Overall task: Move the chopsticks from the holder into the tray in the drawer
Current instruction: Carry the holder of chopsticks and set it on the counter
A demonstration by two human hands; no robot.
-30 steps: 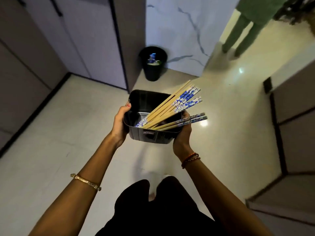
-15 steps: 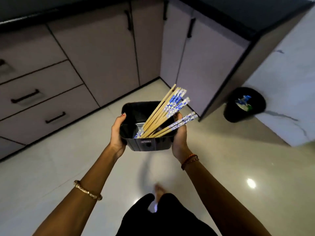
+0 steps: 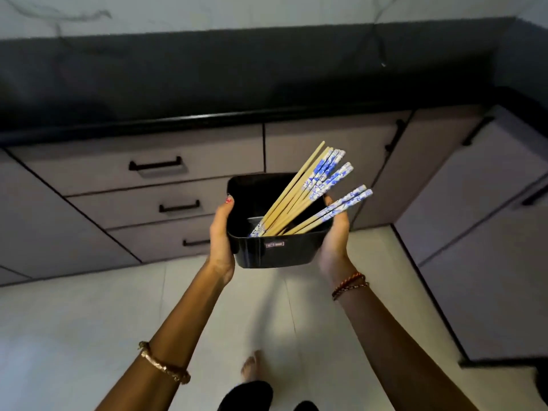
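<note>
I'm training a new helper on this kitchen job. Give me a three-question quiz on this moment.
1. True or false: a drawer stands open.
2. What holds the black holder? A left hand only; B both hands; C the counter.
3. Which way do the chopsticks lean?

Key: 1 false. 2 B: left hand and right hand grip its sides. 3 Up and to the right, over the rim.

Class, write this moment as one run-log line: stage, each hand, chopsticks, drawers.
stage: carrying | left hand: grip on holder | right hand: grip on holder | chopsticks: inside holder | drawers: closed
</note>
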